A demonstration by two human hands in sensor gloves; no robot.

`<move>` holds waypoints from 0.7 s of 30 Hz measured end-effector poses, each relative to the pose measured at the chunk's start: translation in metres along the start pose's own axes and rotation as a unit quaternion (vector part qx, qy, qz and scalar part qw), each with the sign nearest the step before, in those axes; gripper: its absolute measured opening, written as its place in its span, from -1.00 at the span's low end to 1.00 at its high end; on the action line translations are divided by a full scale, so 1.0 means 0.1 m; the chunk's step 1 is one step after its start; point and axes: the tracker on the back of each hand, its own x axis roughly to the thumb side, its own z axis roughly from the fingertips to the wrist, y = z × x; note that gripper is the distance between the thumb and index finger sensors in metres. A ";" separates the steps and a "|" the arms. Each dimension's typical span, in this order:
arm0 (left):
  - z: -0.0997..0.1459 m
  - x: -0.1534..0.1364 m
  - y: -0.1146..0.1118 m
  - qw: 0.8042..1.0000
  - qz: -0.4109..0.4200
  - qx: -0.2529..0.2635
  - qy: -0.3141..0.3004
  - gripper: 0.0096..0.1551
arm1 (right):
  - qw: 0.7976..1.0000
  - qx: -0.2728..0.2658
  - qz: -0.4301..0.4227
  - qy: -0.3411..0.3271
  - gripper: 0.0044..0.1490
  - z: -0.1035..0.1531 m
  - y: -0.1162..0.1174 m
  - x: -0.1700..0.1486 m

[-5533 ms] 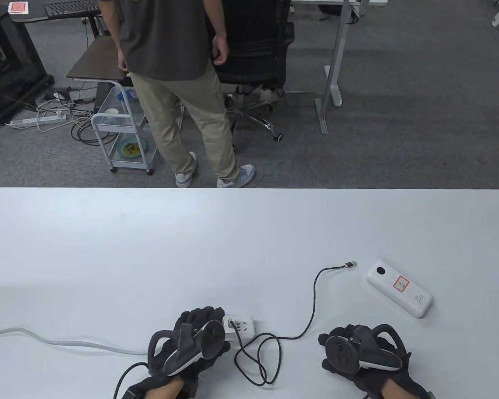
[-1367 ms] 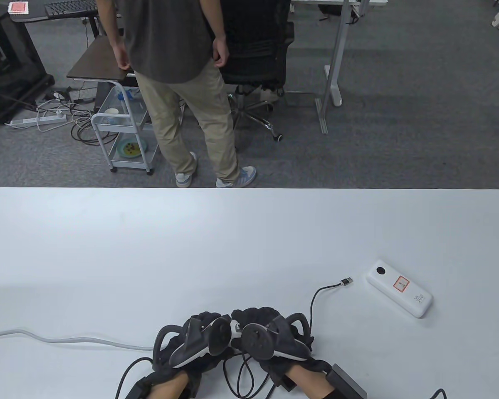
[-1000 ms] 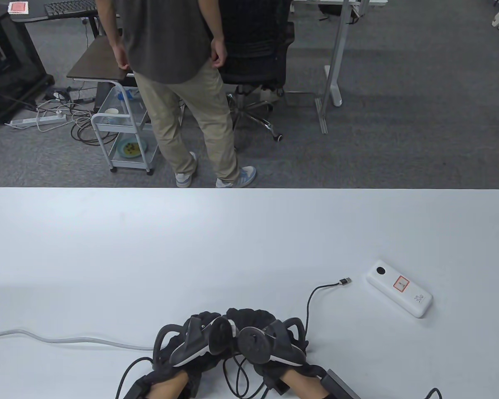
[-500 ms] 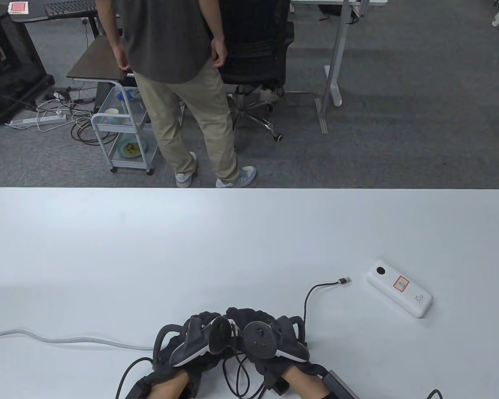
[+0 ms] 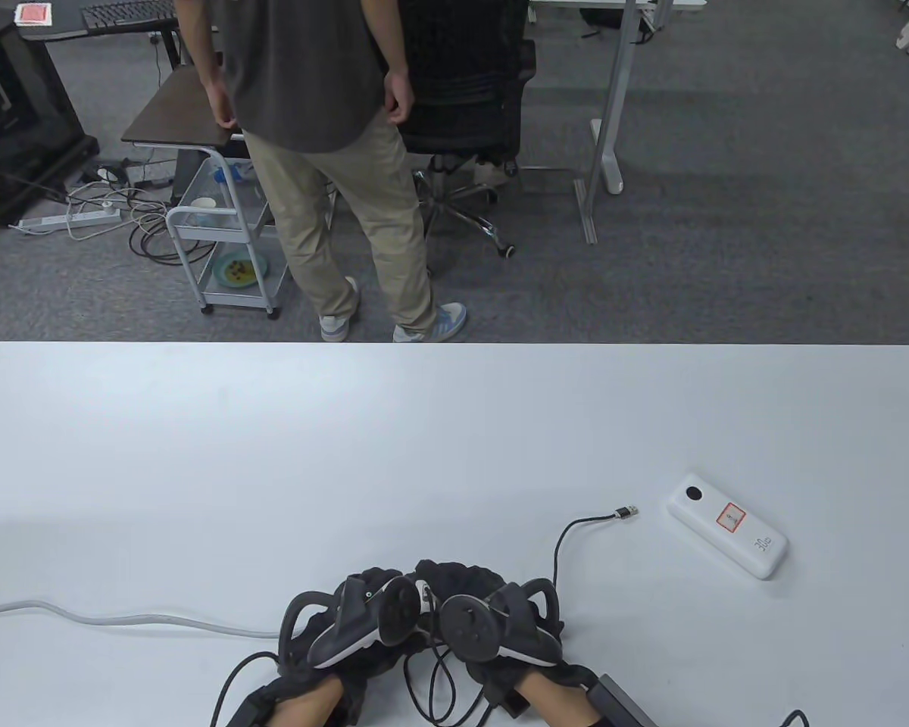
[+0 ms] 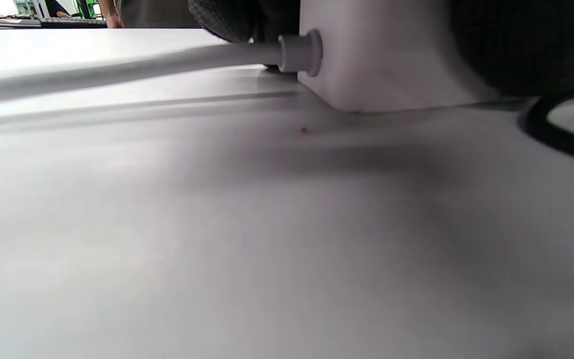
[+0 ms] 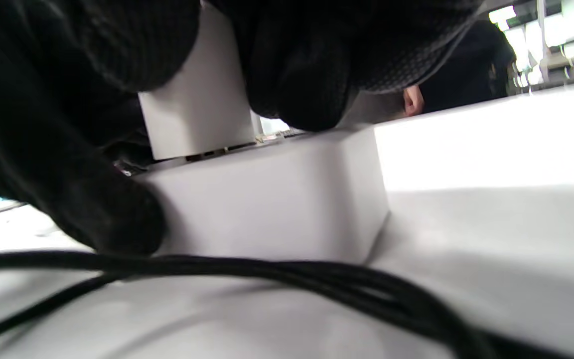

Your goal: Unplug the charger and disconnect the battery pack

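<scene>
The charger sits slightly lifted in the power strip, pinched by the right hand; the left hand apparently presses the strip.

Low angle, nearly level with the white surface. White socket block sits on it at upper right. A grey-white power cord enters the block's side through a round collar and runs off to the left edge. Dark gloved fingers press over the block's right top — more glove behind the collar. Black cable loops at far right, blurred.
</scene>
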 end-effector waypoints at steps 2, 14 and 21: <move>0.01 0.01 0.00 1.000 -0.003 0.001 0.001 -0.05 | 1.000 -0.010 0.008 -0.024 -0.12 0.03 0.01 0.04; 0.00 0.01 0.00 1.000 -0.002 -0.002 0.001 -0.05 | 0.999 -0.025 0.011 -0.026 -0.12 0.05 0.00 0.00; 0.00 0.01 0.00 1.000 -0.001 -0.003 0.002 -0.05 | 0.999 -0.038 0.005 -0.038 -0.13 0.05 -0.02 0.02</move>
